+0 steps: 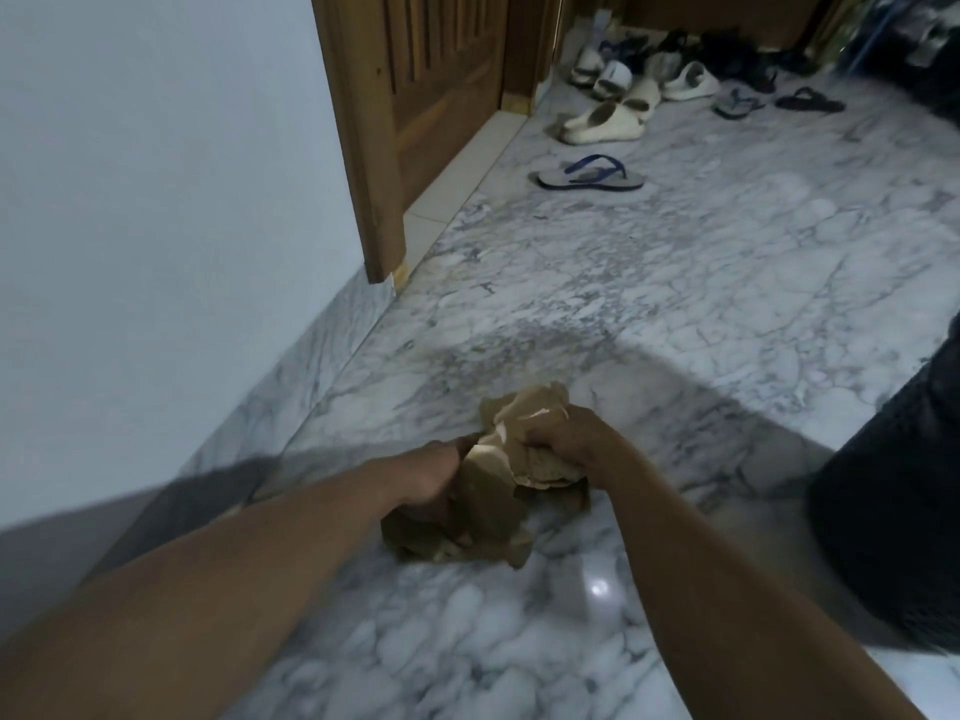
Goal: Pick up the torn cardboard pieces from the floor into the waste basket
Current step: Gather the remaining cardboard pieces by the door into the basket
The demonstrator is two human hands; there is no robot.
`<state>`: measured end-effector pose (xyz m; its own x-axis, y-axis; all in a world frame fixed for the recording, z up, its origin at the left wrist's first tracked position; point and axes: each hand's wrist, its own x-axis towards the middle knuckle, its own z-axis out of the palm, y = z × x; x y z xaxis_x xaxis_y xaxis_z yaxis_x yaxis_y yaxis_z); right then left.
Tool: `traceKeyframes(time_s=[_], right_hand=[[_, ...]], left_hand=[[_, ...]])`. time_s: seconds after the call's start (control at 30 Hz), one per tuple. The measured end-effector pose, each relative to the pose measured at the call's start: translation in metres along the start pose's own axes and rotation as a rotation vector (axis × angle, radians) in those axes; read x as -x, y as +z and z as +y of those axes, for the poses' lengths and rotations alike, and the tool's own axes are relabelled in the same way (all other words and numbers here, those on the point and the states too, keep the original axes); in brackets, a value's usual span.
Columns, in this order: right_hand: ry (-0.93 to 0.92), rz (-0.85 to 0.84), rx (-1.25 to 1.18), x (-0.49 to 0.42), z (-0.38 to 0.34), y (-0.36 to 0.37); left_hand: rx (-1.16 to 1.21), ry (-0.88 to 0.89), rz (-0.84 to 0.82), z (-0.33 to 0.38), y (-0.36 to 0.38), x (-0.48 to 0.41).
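Head view: grey-veined white marble floor point(675, 283), black waste basket point(893, 501) at its right edge, contents hidden; my left hand point(426, 480) and right hand point(566, 439) clutch crumpled brown cardboard pieces point(488, 511).

No readable text, labels or numbers anywhere.

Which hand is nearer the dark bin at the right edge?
Right. The right hand grips the cardboard pieces on the side facing the dark bin; the left hand grips them on the far side, nearer the wall.
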<state>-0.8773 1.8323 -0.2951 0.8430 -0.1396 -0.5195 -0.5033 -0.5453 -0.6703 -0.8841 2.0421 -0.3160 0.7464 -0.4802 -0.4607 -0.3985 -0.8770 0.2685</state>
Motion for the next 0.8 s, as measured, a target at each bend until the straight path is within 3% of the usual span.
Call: traceKeyframes(time_s=[0.1, 0.3, 0.37, 0.5, 0.67, 0.8], right_hand=[[0.006, -0.015, -0.159, 0.028, 0.011, 0.006], [0.082, 0.055, -0.360, 0.085, 0.030, 0.015], [0.063, 0.104, -0.328, 0.099, 0.022, -0.003], [-0.062, 0.217, -0.220, 0.123, -0.027, -0.075], [-0.301, 0.383, -0.139, 0.186, -0.087, -0.209], [-0.436, 0.483, -0.021, 0.262, -0.095, -0.313]], left_hand=[[0.100, -0.113, -0.059, 0.002, 0.015, 0.021], [0.097, -0.115, 0.028, 0.030, 0.023, 0.058], [0.068, -0.110, 0.017, 0.040, 0.016, 0.070], [0.148, -0.110, 0.111, 0.071, -0.021, 0.075], [0.638, 0.023, 0.506, 0.158, -0.115, 0.069], [0.891, 0.149, 0.593, 0.258, -0.182, 0.068]])
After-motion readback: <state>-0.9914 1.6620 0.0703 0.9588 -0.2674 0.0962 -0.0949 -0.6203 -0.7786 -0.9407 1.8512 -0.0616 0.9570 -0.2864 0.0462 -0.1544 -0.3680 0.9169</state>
